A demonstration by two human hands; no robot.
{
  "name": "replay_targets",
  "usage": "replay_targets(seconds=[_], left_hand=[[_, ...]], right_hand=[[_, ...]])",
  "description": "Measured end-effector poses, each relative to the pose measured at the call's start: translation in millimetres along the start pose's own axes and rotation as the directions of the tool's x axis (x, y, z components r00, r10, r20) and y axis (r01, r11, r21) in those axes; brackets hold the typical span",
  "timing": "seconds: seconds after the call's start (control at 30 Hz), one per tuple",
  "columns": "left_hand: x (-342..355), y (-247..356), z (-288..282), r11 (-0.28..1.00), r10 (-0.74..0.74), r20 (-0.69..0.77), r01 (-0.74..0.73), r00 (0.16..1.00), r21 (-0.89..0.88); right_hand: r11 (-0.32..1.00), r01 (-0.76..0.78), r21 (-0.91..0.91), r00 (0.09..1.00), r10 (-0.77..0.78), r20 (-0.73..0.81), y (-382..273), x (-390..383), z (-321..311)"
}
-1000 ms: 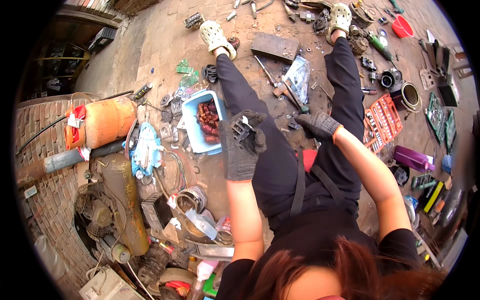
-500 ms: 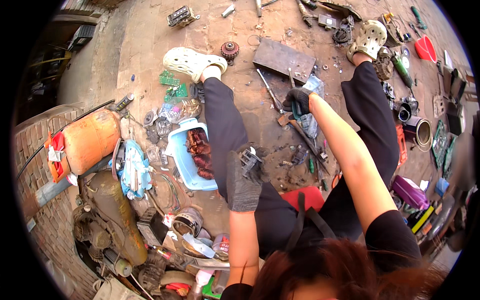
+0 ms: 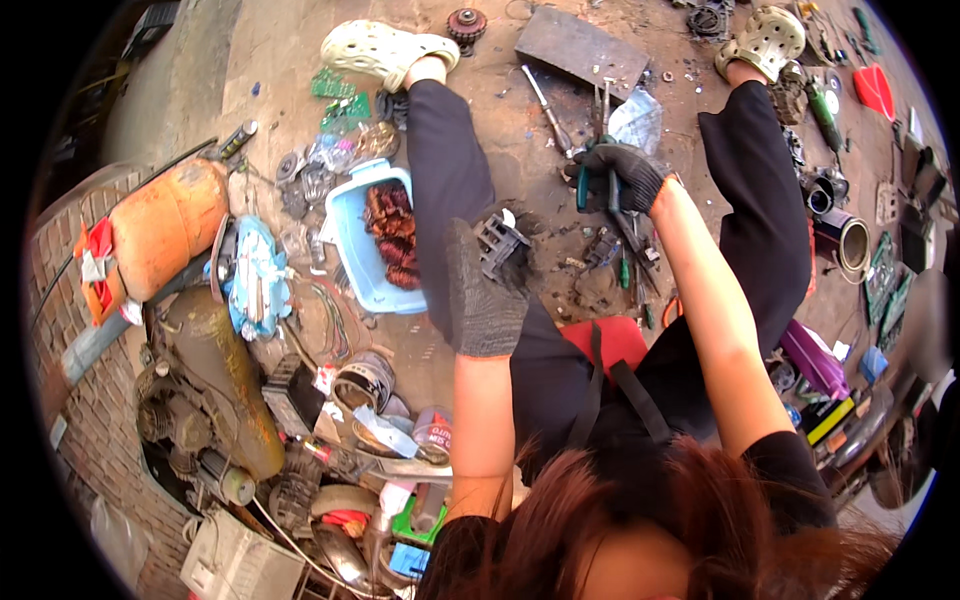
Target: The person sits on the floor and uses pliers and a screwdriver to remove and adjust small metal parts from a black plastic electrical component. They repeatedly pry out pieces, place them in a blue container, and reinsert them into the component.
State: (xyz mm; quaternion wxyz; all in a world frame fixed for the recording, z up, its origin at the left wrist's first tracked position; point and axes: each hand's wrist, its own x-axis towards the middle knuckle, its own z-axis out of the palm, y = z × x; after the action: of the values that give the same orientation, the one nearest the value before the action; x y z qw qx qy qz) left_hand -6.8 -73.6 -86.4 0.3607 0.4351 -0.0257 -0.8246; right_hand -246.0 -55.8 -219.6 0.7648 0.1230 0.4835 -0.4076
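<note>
My left hand, in a dark grey work glove, is closed around a small dark grey slotted part with a bright bit on its top. My right hand, gloved too, is wrapped round a pair of pliers; one green handle shows beside the fingers, and the jaws point away from me. Left of the pliers lies a screwdriver with a dark handle. Below the right hand a hammer lies partly covered. Several small broken dark pieces lie between my hands.
A light blue basin of copper windings stands beside my left leg. Beyond my hands lies a dark metal block. Green circuit boards lie near the left shoe. An orange gas cylinder and scrap crowd the left; a red bucket stands right.
The whole view has shifted, so the ground things sit higher in the picture. My right hand has drawn the pliers slightly back toward me. The left hand keeps its hold on the slotted part.
</note>
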Motion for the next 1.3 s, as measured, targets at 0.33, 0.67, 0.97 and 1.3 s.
replay_targets(seconds=[0.33,0.67,0.97,1.3], left_hand=[[-73,-7,15,0.96,0.103,0.108,-0.127,0.989,0.249],[-107,-30,13,0.756,0.334,0.252,-0.418,0.908,0.505],[-135,-26,13,0.459,0.422,0.396,-0.568,0.816,0.683],[-130,-19,-4,0.064,0.455,0.72,-0.826,0.524,0.561]], right_hand=[[0.874,0.073,-0.481,0.969,0.052,0.241,78,-249,67],[0.495,0.348,-0.796,0.921,-0.023,0.389,134,-270,66],[0.304,0.356,-0.883,0.933,-0.175,0.316,146,-277,76],[0.238,0.442,-0.865,0.893,-0.209,0.398,151,-280,69]])
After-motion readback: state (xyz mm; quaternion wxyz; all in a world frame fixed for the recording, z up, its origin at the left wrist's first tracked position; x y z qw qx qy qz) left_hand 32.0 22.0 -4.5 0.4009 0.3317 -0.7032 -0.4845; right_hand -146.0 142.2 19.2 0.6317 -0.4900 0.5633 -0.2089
